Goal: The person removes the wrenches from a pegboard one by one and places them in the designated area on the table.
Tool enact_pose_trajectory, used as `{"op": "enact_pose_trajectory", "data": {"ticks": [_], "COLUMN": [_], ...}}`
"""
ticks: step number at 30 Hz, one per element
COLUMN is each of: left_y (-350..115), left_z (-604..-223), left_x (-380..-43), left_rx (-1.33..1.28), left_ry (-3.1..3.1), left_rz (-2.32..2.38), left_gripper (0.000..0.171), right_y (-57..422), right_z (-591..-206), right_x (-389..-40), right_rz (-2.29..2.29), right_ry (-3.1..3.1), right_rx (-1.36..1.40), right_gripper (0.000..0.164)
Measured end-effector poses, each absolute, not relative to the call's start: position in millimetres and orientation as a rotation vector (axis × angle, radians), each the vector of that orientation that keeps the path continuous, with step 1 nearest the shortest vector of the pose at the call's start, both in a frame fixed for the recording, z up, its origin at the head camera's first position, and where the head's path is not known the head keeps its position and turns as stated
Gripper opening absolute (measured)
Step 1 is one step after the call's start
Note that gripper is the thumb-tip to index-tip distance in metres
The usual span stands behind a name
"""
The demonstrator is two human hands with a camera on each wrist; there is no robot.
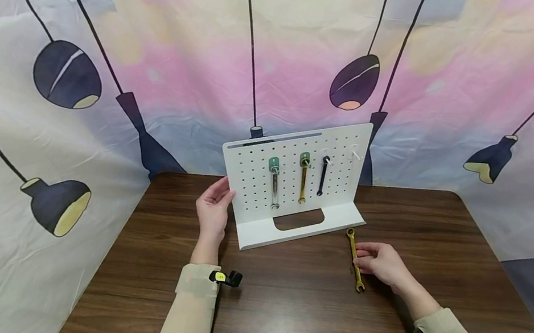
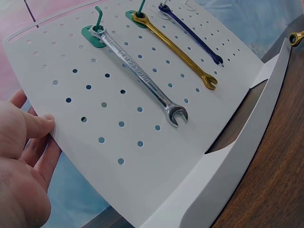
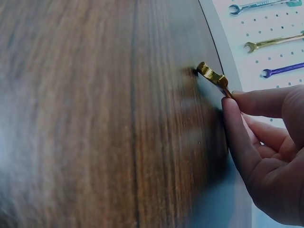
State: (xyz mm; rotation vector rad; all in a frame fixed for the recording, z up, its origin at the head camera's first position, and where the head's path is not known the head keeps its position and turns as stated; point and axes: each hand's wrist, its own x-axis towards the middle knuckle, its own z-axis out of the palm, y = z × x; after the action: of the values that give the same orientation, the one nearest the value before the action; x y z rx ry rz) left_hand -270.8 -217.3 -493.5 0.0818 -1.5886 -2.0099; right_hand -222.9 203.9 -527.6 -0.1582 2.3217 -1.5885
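Held wrench: gold (image 1: 355,263), pinched between thumb and fingers of the right hand (image 1: 384,263), just beside the right front corner of the white pegboard (image 1: 246,209), over the wooden table (image 1: 275,317)
Left hand (image 1: 214,210): grips the pegboard's left edge, thumb in front
Hung wrenches: silver (image 2: 137,72), second gold (image 2: 173,51), blue-purple (image 2: 192,34)
Writing: raised lettering along the silver shank, too unclear to read

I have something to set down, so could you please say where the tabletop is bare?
The widest bare tabletop lies before the pegboard, between the left hand and the gold wrench in the right hand. Another patch lies beyond the right hand, right of the pegboard. The hands crowd the pegboard's left edge and front right corner.
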Motion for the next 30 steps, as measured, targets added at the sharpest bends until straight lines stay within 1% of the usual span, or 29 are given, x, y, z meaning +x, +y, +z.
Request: {"op": "enact_pose_trajectory", "data": {"ticks": [12,30], "left_y": [-219,-218], "left_z": [-496,-494], "left_x": [-270,-270], "left_rx": [0.027,0.053], "left_ry": [-1.568,-1.581], "left_rz": [-2.007,-2.012], "left_gripper": [0.037,0.036], "right_y": [199,193], "right_z": [-524,-518], "right_x": [-221,-219], "right_rz": [-1.512,-1.415], "right_ry": [2.406,2.509], "right_rx": [-0.114,-0.062], "right_gripper": [0.047,0.041]}}
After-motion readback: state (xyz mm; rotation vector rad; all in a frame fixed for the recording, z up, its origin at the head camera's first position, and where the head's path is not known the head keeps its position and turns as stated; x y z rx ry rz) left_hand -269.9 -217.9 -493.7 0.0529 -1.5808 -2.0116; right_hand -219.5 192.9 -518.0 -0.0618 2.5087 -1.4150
